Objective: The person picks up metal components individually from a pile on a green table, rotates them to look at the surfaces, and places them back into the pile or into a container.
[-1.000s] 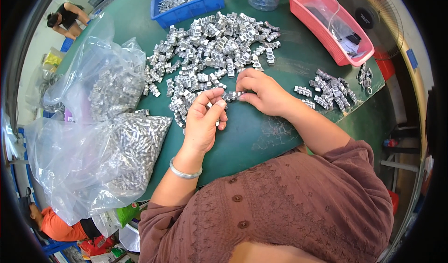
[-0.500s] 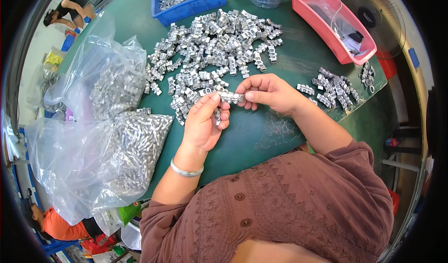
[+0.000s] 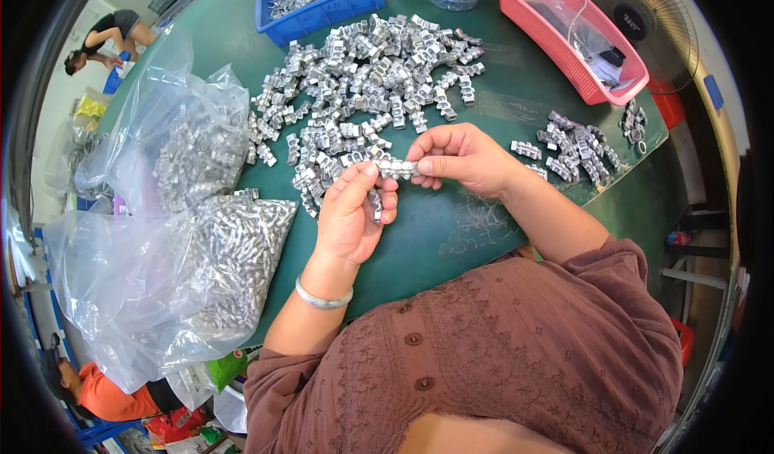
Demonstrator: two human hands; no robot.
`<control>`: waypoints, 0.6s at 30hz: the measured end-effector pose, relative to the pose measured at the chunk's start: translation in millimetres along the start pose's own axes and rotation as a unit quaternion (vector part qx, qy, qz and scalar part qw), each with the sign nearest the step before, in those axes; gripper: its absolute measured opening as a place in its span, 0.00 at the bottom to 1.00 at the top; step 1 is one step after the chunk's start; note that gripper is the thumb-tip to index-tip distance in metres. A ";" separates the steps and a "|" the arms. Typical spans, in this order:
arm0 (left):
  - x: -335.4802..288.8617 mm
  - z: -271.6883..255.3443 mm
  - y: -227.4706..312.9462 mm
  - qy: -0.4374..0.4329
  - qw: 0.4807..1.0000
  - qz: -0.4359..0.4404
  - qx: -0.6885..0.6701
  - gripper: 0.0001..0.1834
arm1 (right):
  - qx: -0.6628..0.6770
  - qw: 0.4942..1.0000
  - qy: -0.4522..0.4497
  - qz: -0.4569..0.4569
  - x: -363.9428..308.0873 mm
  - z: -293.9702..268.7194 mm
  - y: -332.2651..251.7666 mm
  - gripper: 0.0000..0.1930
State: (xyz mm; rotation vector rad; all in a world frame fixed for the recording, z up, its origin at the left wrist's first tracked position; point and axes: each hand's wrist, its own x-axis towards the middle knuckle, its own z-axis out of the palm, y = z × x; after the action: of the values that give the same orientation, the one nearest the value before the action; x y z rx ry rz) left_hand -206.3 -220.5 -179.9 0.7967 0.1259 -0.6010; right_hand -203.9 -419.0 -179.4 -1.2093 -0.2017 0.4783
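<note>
Between my two hands I hold a short strip of silvery metal links (image 3: 397,168), level above the table's near side. My left hand (image 3: 351,212) pinches its left end between thumb and fingers. Another small metal piece (image 3: 375,204) shows against the curled fingers of that hand. Thumb and forefinger of my right hand (image 3: 461,164) are closed on the strip's right end. Just beyond my hands spreads a large heap of similar silvery metal pieces (image 3: 363,83). To the right of my right hand lies a smaller group of linked strips (image 3: 576,149).
Clear plastic bags of metal parts (image 3: 234,268) stand at the left. A blue bin (image 3: 322,17) of parts and a pink basket (image 3: 605,93) sit along the far side of the green table (image 3: 476,220). A fan (image 3: 645,22) is at far right. Two people are at the left.
The strip now lies slightly more level between my fingers; both hands keep their grip. My view has shifted slightly. The person at the far left has changed posture.
</note>
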 end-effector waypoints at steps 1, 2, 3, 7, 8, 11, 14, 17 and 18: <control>0.0 -0.2 -0.3 -0.006 1.000 0.007 0.003 0.07 | -0.009 1.000 0.004 -0.007 -0.1 0.3 0.2 0.07; -0.1 0.3 -0.3 -0.006 1.000 0.007 0.003 0.07 | -0.019 1.000 0.008 -0.014 -0.1 0.5 0.2 0.06; -0.1 1.2 -0.5 -0.014 1.000 0.017 0.009 0.07 | -0.019 1.000 0.008 -0.014 -0.2 0.6 -0.2 0.06; -0.4 2.4 -1.6 -0.029 0.998 0.037 0.053 0.10 | -0.040 0.998 0.017 -0.054 -0.9 1.1 -1.6 0.06; -0.3 2.3 -1.8 -0.029 0.998 0.037 0.053 0.10 | -0.041 0.997 0.020 -0.060 -1.1 1.1 -1.8 0.06; 0.1 1.9 -1.9 -0.035 0.997 0.039 0.055 0.11 | -0.038 0.998 0.017 -0.054 -1.8 0.5 -2.3 0.07; 1.6 1.6 -3.1 -0.035 0.997 0.042 0.047 0.12 | -0.050 0.994 0.025 -0.091 -1.9 4.8 -3.1 0.07; 1.7 2.6 -7.9 -0.027 0.996 0.064 0.060 0.13 | -0.100 0.981 0.005 -0.168 -1.3 4.8 4.0 0.07; 2.1 2.9 -8.1 -0.027 0.996 0.071 0.050 0.13 | -0.100 0.981 0.004 -0.168 -0.9 4.0 4.5 0.07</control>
State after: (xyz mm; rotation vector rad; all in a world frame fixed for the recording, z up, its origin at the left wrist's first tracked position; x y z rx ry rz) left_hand -209.4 -227.9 -183.7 0.8774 -0.0101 -0.4957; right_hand -207.4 -414.8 -182.2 -1.3412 -0.4464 0.1601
